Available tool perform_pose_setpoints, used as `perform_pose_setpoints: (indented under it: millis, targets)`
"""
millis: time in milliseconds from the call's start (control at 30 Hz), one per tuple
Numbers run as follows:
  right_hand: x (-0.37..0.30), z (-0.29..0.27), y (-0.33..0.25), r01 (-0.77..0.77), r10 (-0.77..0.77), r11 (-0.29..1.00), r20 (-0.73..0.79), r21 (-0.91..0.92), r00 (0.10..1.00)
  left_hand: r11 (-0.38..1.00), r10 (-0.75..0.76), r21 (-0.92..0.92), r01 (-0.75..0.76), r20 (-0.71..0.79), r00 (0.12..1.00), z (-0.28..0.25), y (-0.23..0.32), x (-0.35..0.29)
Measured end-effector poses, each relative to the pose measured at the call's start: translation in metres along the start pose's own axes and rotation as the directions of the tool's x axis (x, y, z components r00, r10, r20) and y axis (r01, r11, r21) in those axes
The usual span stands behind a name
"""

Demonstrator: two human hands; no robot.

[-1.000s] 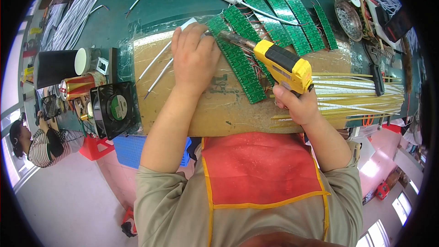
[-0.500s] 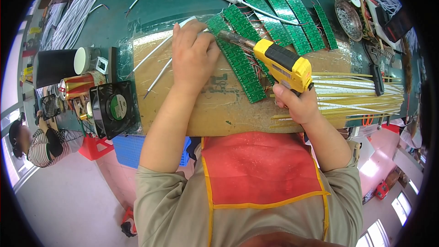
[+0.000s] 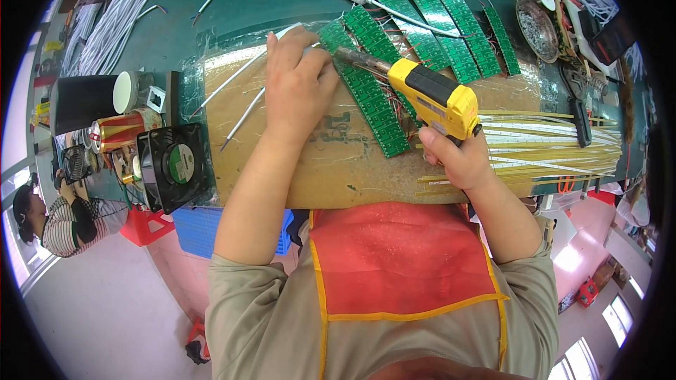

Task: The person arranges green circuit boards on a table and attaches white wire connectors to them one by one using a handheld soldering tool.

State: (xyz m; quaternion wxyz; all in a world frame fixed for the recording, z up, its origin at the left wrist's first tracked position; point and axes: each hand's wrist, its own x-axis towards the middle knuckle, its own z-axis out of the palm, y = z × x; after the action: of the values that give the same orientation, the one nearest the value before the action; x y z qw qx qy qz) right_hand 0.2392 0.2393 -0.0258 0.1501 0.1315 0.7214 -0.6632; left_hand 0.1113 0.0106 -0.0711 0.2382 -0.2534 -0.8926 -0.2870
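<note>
One yellow soldering gun [image 3: 433, 98], about six green circuit strips [image 3: 370, 95], two hands.

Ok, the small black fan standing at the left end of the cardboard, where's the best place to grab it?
Probably the square black fan is best taken by its outer frame, thumb and fingers on two opposite flat edges, coming from above. It stands on edge with its open blade side facing up toward the camera, so avoid the centre. Cans crowd its left.
</note>
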Motion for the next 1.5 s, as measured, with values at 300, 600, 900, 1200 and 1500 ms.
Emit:
perform_pose_setpoints:
  millis: [300, 600, 900, 1200, 1500]
  targets:
    - [-0.001, 0.000, 0.007, 0.037, -0.036, 0.993, -0.005, 0.111, 0.999, 1.000, 0.002, -0.001, -0.002, 0.011, 1.000, 0.000, 0.000, 0.000]
    - [-0.011, -0.007, 0.014, 0.159, -0.131, 0.935, -0.107, 0.319, 0.986, 1.000, -0.002, -0.006, 0.002, 0.016, 1.000, -0.001, 0.000, 0.000]
    - [-0.015, -0.024, 0.029, 0.279, -0.204, 0.815, -0.199, 0.508, 0.958, 1.000, 0.029, -0.011, -0.029, -0.017, 0.999, 0.003, 0.001, 0.001]
    - [-0.014, -0.021, 0.038, 0.339, -0.271, 0.798, -0.207, 0.498, 0.940, 0.999, 0.042, 0.028, -0.044, 0.088, 0.995, -0.013, 0.006, 0.004]
    - [-0.014, -0.024, 0.040, 0.350, -0.285, 0.784, -0.203, 0.513, 0.937, 0.971, -0.202, -0.074, 0.227, 0.254, 0.946, -0.011, 0.015, 0.079]
